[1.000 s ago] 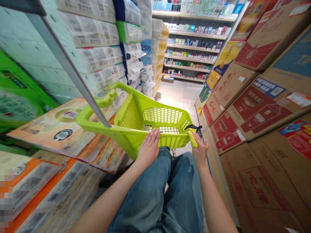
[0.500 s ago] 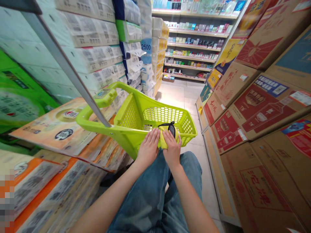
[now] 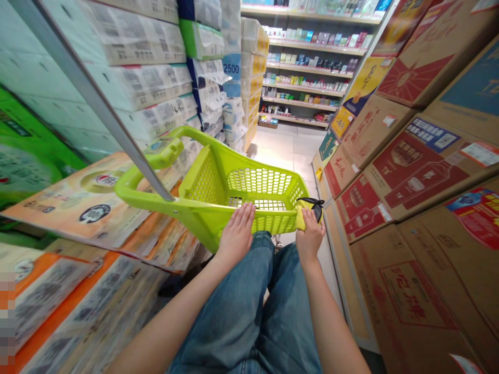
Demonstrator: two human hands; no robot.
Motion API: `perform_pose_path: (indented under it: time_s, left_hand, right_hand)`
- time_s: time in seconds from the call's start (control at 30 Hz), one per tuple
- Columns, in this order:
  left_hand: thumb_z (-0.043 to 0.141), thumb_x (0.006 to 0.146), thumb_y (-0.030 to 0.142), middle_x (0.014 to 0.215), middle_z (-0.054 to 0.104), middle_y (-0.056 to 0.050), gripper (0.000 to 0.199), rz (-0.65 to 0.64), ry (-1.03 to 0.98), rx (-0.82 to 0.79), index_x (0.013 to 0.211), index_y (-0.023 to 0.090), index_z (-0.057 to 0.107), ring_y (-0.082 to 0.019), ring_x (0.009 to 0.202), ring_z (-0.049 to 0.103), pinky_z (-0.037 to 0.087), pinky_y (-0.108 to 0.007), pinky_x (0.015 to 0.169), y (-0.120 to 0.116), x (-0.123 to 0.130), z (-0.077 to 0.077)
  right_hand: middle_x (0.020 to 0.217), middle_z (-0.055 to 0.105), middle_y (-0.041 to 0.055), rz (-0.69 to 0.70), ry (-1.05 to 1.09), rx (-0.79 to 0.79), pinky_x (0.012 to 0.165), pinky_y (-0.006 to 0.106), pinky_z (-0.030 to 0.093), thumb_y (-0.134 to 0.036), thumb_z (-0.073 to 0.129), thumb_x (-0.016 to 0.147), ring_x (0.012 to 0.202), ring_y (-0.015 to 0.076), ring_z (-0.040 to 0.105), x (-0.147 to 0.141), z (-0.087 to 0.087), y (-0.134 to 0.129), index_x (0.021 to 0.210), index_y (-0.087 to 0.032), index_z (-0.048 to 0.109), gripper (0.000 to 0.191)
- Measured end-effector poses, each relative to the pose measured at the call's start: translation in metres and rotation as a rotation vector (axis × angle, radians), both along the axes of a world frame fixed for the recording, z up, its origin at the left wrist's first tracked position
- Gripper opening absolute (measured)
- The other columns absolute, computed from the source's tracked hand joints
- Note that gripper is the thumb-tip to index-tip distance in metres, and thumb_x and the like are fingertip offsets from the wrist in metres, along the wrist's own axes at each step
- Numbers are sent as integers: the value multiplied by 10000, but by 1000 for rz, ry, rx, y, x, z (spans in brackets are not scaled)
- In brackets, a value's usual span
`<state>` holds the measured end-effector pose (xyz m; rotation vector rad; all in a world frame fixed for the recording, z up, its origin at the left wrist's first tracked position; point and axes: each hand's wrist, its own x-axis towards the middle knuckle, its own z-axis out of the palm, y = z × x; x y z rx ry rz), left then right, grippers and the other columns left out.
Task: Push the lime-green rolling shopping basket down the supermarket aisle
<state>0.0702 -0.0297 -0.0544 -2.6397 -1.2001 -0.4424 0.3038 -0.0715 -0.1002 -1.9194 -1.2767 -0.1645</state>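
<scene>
A lime-green shopping basket point(image 3: 257, 174) with slotted walls and a long grey metal handle stands in front of my knees. My left hand point(image 3: 238, 228) lies on its near rim, the fingers stretched out and close together, with nothing visible in it. My right hand point(image 3: 311, 236) is at the basket's right front corner, its fingers closed round a yellow cleaning cloth point(image 3: 301, 214) with a dark grey patch, black edging and a small loop. The cloth is against the end of the near rim. My palm and fingers hide part of it.
Stacked tissue packs point(image 3: 152, 78) crowd the left side, with orange-topped cartons point(image 3: 93, 200) below them. Cardboard boxes point(image 3: 421, 161) form a wall close on the right. Goods fill the shelves point(image 3: 304, 62) at the far end, past the tiled floor point(image 3: 288, 139).
My right hand has slid the yellow cloth rightward along the near rim, from beside my left hand to the corner. The left hand has stayed at about the same place on the rim.
</scene>
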Motion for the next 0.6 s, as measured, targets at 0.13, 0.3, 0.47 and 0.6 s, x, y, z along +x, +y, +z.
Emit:
perform_pose_path:
  time_s: [0.13,0.3,0.47,0.6]
  left_hand:
    - [467,854,199,1634,209,-124,754,5,-8,5,1545,33,214,-241,1525,146,142,-395,1258,0,0,0]
    - [479,841,196,1632,219,-123,760,-8,4,5,1543,45,228,-240,1525,148,147,-397,1258,1,-1,0]
    - [449,865,194,1638,196,-117,742,-5,9,4,1547,34,206,-235,1528,130,135,-392,1260,2,-2,0]
    - [452,870,198,1639,193,-119,742,-6,6,3,1548,33,201,-237,1529,122,135,-392,1260,1,-1,-1]
  right_hand:
    - [1453,551,43,239,-68,11,1193,496,186,-12,418,633,1419,205,424,-77,16,11,1378,-235,537,787]
    - [1448,558,20,377,-111,22,1210,447,139,-15,404,707,1400,168,450,-93,23,11,1377,-257,536,724]
    - [1444,563,22,312,-138,20,1203,476,146,-31,407,741,1387,176,470,-16,5,-3,1370,-281,541,690]
    - [1435,570,49,138,-29,-15,1170,515,213,-48,398,701,1378,198,482,40,-9,-11,1346,-274,564,703]
